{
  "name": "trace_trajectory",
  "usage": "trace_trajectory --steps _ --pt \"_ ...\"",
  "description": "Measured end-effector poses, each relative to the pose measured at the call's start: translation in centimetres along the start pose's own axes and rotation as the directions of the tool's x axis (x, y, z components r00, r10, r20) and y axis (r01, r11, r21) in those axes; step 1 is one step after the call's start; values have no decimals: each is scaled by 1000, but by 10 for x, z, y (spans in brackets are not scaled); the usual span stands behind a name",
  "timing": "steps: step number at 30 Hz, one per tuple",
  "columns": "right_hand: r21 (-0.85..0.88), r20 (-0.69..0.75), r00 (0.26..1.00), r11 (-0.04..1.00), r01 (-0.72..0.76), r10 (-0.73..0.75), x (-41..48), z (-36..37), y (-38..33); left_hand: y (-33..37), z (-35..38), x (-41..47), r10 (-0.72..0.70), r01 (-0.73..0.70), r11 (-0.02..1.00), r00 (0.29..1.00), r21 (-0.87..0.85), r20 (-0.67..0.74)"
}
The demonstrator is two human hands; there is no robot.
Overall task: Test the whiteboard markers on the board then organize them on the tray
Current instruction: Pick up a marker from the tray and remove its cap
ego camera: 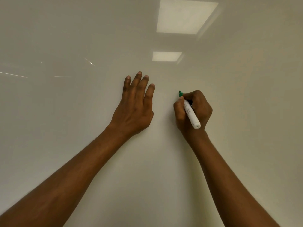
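head view is showing you both hands raised to the board (82,38). your left hand (134,110) is resting against it, fingers straight and slightly spread, holding nothing. just to its right and apart from it, your right hand (199,110) is gripping the marker (191,114), thumb and fingers curling round the white barrel in a writing hold. the green tip (180,93) is pointing up and left at the board; whether it is touching cannot be told. the blunt end is sticking out over your wrist. two light reflections (185,16) are glowing on the board above, and thin bright streaks (14,74) are showing at left.
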State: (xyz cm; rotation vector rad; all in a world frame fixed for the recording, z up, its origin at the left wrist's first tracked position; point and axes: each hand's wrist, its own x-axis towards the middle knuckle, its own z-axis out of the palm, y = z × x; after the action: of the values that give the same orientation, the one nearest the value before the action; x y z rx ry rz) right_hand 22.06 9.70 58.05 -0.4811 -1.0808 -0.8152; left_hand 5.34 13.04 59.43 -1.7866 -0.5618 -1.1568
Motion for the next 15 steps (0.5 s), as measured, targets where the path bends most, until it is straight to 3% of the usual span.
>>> trace_trajectory --steps 7,15 --pt "1 44 994 995 101 -101 -1 1 3 0 -1 -1 2 -3 999 1000 -48 -7" --pt "4 -18 998 998 62 -62 -18 -8 2 0 -3 -2 16 -26 991 997 -128 -75"
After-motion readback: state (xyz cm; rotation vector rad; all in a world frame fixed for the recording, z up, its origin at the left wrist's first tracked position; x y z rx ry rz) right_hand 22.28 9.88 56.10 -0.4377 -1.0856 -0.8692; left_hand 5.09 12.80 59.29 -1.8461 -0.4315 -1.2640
